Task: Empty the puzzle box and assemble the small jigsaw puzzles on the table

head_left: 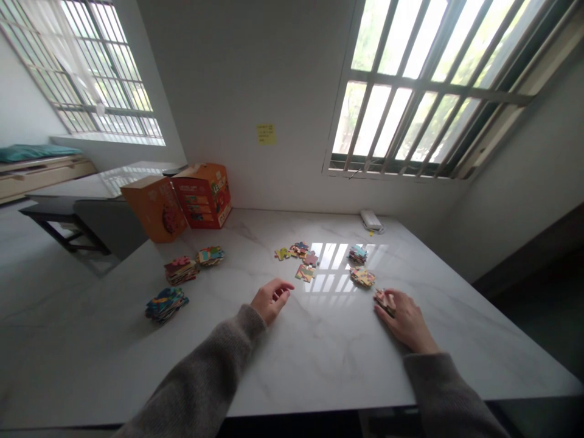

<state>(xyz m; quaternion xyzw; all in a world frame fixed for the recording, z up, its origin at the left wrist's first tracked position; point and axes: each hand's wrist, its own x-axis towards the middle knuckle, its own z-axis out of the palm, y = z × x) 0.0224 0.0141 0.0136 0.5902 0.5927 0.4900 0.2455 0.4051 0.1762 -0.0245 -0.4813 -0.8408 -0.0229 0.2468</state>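
My right hand (408, 319) has its thumb and fingers around a small stack of jigsaw puzzle pieces (382, 300) on the marble-patterned table; the palm side is hidden. My left hand (272, 300) is near the middle, empty, fingers loosely bent and apart from the thumb. Just beyond it are a loose cluster of puzzle pieces (298, 249) and a single puzzle piece (305, 273). Beyond my right hand are a yellowish pile of pieces (362, 277) and a bluish pile (358, 253). On the left sit a red pile (181, 269), a mixed-colour pile (210, 255) and a dark blue pile (166, 304).
Two orange cardboard boxes, one in front (157, 208) and one behind (203, 196), stand at the table's back left. A white power strip (371, 220) with a cable lies at the back right. A yellow note (266, 134) is stuck to the wall behind the marble-patterned table (333, 365).
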